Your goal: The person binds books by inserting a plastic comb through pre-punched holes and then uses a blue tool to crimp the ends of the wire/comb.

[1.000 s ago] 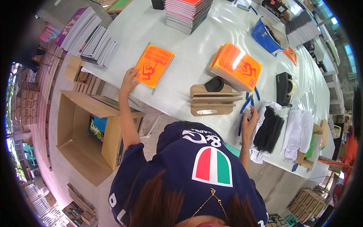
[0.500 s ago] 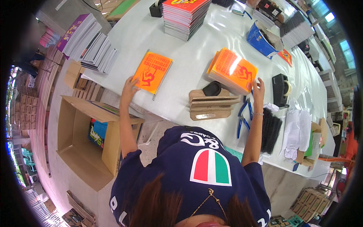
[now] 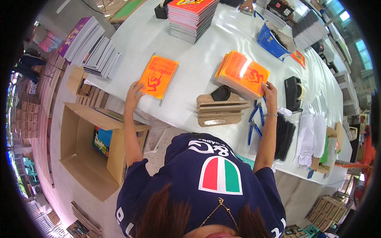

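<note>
A spiral-bound notebook (image 3: 158, 77) with an orange cover and a red figure lies flat at the left of the table. My left hand (image 3: 134, 94) rests at its lower left corner, fingers spread and touching the edge. Toward the right sits a short, slightly fanned stack of orange-covered booklets (image 3: 242, 71) with the same red figure. At that stack's right corner is my right hand (image 3: 270, 93), its thumb and fingertips closed on the edge of the upper booklet. How many sheets are between those fingers is too small to tell.
Before me stand a cardboard holder (image 3: 222, 113), blue-handled pliers (image 3: 254, 127), black spiral coils (image 3: 284, 137) and a tape dispenser (image 3: 293, 93). Farther off are a tall notebook stack (image 3: 190, 23), a blue box (image 3: 274, 41) and another person's hand (image 3: 247, 5). An open carton (image 3: 85, 166) sits left.
My right hand has closed in on the corner of the orange stack. My left fingers stay at the notebook's edge. Another person's hand has come into view at the far side.
</note>
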A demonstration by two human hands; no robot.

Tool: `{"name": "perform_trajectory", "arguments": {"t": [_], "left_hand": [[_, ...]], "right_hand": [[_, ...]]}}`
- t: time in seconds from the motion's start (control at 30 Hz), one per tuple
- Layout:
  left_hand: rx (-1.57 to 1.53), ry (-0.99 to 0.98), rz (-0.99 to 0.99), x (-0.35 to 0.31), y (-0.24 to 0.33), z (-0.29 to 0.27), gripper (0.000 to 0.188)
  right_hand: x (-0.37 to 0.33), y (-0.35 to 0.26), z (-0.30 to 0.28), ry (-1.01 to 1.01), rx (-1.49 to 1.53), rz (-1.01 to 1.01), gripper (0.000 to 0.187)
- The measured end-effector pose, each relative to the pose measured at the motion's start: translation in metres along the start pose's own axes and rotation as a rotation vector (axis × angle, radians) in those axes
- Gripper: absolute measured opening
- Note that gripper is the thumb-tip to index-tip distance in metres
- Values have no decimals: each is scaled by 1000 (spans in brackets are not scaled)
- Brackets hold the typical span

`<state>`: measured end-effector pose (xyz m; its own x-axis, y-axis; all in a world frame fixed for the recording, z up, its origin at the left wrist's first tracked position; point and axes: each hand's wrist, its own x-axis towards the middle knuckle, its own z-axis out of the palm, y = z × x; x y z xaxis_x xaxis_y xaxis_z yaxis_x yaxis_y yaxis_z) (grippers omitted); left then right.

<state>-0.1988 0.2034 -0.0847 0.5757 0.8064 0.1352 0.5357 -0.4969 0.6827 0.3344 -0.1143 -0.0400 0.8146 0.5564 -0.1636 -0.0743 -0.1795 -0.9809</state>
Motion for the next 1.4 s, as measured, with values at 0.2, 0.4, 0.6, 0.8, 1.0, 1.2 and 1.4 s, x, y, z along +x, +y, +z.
{"name": "perform_trajectory", "arguments": {"t": [0.2, 0.4, 0.6, 0.8, 1.0, 1.2, 1.4], "left_hand": [[106, -21, 31, 1, 13, 0, 62], [115, 144, -28, -21, 96, -6, 63], [54, 128, 105, -27, 146, 26, 57], [-52, 18, 208, -28, 190, 67, 56], [-534, -164, 196, -41, 238, 119, 71], [-639, -231, 123, -29, 217, 133, 57], [-525, -285, 115, 2, 196, 97, 48]], "right_hand": [[11, 18, -16, 227, -346, -500, 22], [-44, -5, -34, 167, 243, -334, 28], [-76, 30, -49, 21, 798, -216, 47], [-84, 30, -33, 90, 702, -227, 40], [-91, 38, -4, -237, 304, -193, 16], [-140, -1, 23, -109, -603, -464, 50], [-124, 14, -74, 563, -915, -313, 36]]}}
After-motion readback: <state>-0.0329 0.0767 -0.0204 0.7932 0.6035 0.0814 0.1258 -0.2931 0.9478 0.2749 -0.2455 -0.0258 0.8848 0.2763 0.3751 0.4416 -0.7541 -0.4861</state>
